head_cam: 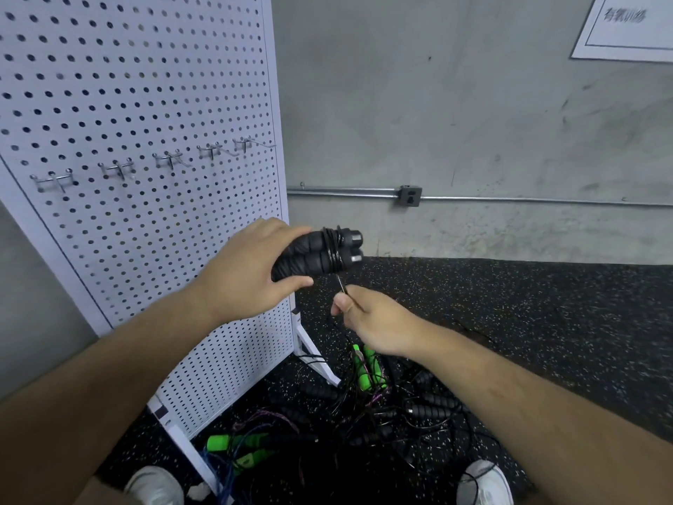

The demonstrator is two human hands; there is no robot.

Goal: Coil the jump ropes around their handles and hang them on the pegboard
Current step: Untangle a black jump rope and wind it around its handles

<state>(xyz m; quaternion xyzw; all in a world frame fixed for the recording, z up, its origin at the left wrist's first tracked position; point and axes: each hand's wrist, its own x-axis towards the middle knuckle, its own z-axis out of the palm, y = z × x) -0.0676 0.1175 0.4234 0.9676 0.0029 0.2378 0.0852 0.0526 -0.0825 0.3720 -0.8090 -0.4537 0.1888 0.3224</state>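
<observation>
2 black handles (320,254) are held side by side, roughly level, in front of the pegboard's (145,103) right edge, w/ a few turns of thin black cord (333,249) already wound round them near the capped ends. Left hand (251,271) is clamped over the handles' back half, thumb underneath, prob. to keep the pair pressed together so the turns don't slip. Right hand (368,318) sits just below, pinching the cord btwn thumb and forefinger; a short stretch runs taut up to the wraps, which looks like tension kept for the next turn. The rest of the cord drops toward the floor, too thin to trace. So coiling seems early, most of the rope still loose. Board is white, perforated, tilted in view, w/ 5 metal hooks (167,160) in a rising row, all bare, nothing hung yet. At its foot lies a tangled pile (364,402) of other ropes: black handles, green handles (368,369), some purplish cord, all uncoiled. Floor (546,322) is black speckled rubber. Behind is a grey concrete wall (473,103) w/ a conduit (342,192) running to an outlet box (410,196), and a white sign (626,23) at top right, text too blurred to read. 2 white shoes (482,482) show at the bottom edge.
</observation>
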